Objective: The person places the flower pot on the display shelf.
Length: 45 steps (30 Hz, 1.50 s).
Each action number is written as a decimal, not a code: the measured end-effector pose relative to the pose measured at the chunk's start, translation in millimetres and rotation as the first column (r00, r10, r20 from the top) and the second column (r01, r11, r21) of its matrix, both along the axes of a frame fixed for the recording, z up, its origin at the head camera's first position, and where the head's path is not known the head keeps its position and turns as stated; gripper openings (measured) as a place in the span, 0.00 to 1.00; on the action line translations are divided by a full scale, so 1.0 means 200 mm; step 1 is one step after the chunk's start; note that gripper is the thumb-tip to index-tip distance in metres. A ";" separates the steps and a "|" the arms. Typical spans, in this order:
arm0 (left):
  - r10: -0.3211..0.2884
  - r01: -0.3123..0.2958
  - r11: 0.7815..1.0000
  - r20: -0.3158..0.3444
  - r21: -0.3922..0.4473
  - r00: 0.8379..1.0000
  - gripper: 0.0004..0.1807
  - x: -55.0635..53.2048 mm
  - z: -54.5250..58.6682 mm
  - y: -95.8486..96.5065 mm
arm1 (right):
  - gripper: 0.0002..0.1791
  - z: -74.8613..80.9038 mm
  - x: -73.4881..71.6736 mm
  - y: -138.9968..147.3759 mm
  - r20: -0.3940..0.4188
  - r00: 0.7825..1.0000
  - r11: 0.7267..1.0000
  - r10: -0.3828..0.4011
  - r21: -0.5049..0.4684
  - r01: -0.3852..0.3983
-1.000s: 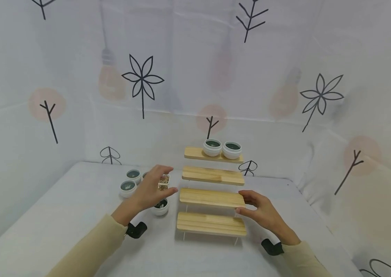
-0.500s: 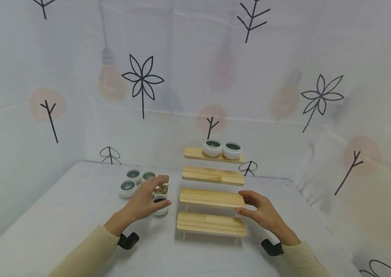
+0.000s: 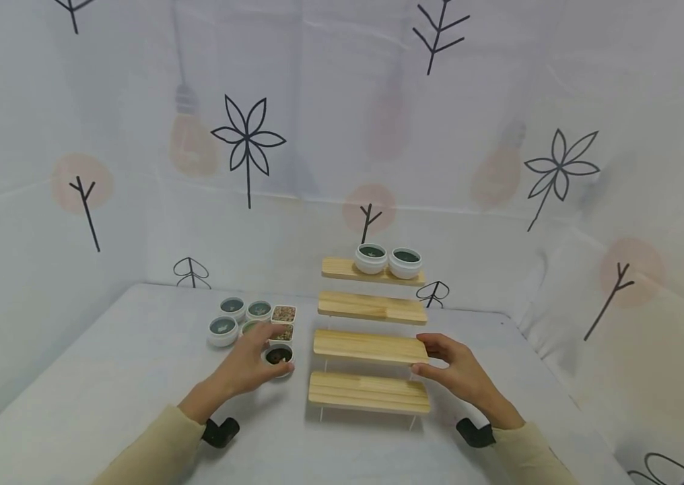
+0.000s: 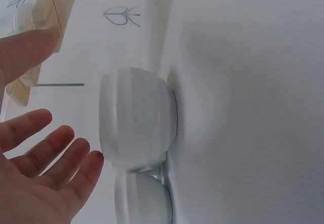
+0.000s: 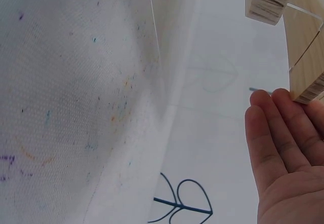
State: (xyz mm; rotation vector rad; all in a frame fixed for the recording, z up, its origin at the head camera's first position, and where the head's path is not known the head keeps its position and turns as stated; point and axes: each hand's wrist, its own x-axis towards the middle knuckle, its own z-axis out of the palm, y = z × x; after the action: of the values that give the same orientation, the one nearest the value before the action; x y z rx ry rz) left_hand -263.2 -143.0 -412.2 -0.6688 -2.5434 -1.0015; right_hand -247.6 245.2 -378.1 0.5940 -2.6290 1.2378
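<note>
My left hand (image 3: 248, 360) hovers at a white round pot (image 3: 279, 358) with dark contents, thumb and fingers spread over its rim. In the left wrist view the fingers stand apart above a ribbed white pot (image 4: 135, 118), holding nothing. My right hand (image 3: 460, 374) grips the right end of a wooden tier (image 3: 369, 346) of a stepped stand, thumb at the front edge and fingers at the back corner. In the right wrist view its fingertips (image 5: 281, 96) meet the wooden board's end (image 5: 309, 90).
Several other white round pots (image 3: 222, 331) and square containers of granules (image 3: 284, 314) cluster behind my left hand. On the stand's top tier (image 3: 337, 268) sit two white pots (image 3: 404, 263). The lowest tier (image 3: 369, 393) stands on thin clear legs over a white cloth.
My left hand has moved down and left, from beside the stand to over the front round pot. My right hand has stayed at the tier's end.
</note>
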 end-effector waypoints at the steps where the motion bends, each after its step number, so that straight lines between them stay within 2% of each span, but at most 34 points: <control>1: -0.002 0.002 1.000 0.006 0.003 1.000 0.36 0.00 0.00 0.00 | 0.31 -0.01 -0.01 0.00 0.001 1.000 1.000 -0.002 -0.002 0.002; 5: -0.004 0.004 1.000 0.019 0.015 1.000 0.36 0.00 0.00 -0.01 | 0.32 -0.04 -0.03 0.02 0.000 1.000 1.000 -0.012 0.007 0.012; 14: 0.051 -0.051 0.999 0.022 -0.006 0.998 0.35 0.00 -0.03 -0.02 | 0.30 0.03 0.02 -0.01 -0.009 1.000 1.000 0.005 0.007 -0.005; 23: 0.068 -0.068 0.997 -0.004 -0.026 0.998 0.36 -0.01 -0.07 -0.03 | 0.30 0.02 0.01 -0.01 -0.011 1.000 1.000 0.023 -0.003 -0.023; 31: 0.086 -0.085 0.996 0.051 -0.012 0.995 0.36 -0.01 -0.09 -0.04 | 0.31 0.01 0.01 0.00 -0.015 1.000 1.000 0.022 0.000 -0.022; 38: 0.089 -0.088 0.996 0.036 -0.021 0.995 0.34 -0.02 -0.10 -0.04 | 0.30 0.01 0.02 0.00 -0.032 0.999 1.000 0.027 0.003 -0.027; 45: 0.094 -0.092 0.995 0.080 -0.023 0.992 0.33 -0.03 -0.11 -0.04 | 0.30 0.00 0.01 0.00 -0.036 0.999 1.000 0.030 -0.003 -0.031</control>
State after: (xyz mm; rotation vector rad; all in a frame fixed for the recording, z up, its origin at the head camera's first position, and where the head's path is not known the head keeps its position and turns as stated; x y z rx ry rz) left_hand -269.3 -151.5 -433.5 -0.5194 -2.6307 -0.9923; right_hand -245.6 245.8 -377.7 0.6519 -2.5977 1.2281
